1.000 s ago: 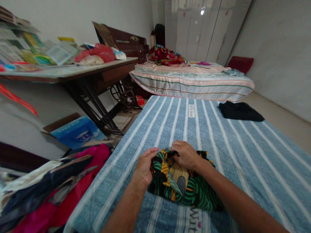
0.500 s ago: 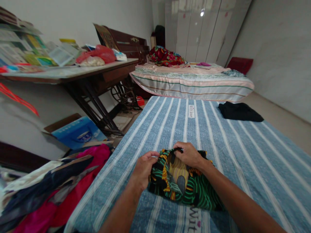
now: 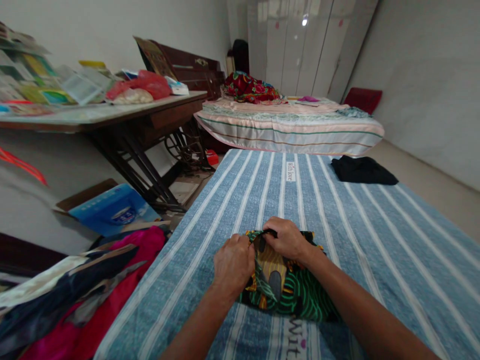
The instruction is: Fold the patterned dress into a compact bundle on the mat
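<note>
A folded patterned garment (image 3: 303, 292) in green, black and orange lies on the near part of the striped blue bedspread (image 3: 240, 205). Its upper edge gapes, and a tan inner side shows between my hands. My left hand (image 3: 234, 262) is closed on the left end of that edge, fingers curled over the cloth. Close beside it, my right hand (image 3: 287, 240) pinches the same edge a little further right. My right forearm covers part of the garment's right side.
A folded black cloth (image 3: 363, 170) lies at the bedspread's far right. Piled clothes (image 3: 101, 285) sit on the left, below a cluttered table (image 3: 123, 111). Beyond is a second bed (image 3: 288, 127) with a red floral bundle (image 3: 251, 89), before a white wardrobe (image 3: 292, 50).
My left hand has shifted right and curled over the garment's edge, where its fingers were straighter before. My right hand keeps its pinch. The view has turned slightly right.
</note>
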Demonstrator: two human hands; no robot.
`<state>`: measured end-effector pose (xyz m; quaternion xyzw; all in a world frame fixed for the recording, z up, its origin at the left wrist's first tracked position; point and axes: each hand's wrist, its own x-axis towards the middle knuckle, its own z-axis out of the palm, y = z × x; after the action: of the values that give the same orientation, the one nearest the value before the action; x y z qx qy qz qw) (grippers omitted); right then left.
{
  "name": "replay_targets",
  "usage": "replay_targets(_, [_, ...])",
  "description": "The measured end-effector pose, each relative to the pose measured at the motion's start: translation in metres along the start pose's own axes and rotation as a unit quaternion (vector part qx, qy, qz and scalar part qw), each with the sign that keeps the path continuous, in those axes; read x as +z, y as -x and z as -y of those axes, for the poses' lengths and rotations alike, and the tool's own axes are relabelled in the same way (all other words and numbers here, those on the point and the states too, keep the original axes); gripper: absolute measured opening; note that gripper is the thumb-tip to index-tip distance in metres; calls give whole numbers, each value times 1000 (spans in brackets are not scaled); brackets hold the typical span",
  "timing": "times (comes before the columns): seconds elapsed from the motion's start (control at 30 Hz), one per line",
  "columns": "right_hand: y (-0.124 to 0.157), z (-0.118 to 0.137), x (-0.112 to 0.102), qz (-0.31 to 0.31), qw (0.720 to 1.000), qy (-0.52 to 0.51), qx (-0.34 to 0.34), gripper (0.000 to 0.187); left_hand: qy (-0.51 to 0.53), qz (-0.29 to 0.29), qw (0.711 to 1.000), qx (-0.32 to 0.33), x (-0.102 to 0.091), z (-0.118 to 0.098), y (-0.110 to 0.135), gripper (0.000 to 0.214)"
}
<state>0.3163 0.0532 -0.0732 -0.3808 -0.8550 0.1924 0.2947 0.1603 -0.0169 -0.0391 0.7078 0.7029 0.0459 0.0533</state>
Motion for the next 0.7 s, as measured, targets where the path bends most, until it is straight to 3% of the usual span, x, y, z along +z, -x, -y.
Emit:
replay_targets(0.17, [-1,1,-9,47,997,63,4,4,18,29,998,-58,-3,1,-11,25])
replay_targets(0.23, [-3,-1,-17,68,995,67,23,11,27,42,997,-64,-3,3,-16,24])
replay_targets(0.33, [-3,-10,-35,72,994,53,67,21,52,57,996,-51,-2,7,-23,24])
replay_targets(0.53, [12,-39,-70,31,987,69,141,14,136,75,988,-1,-4,15,-36,24])
replay_targets(0.7, [34,-48,-73,50,977,83,192,14,48,74,996,6,-12,11,-33,28])
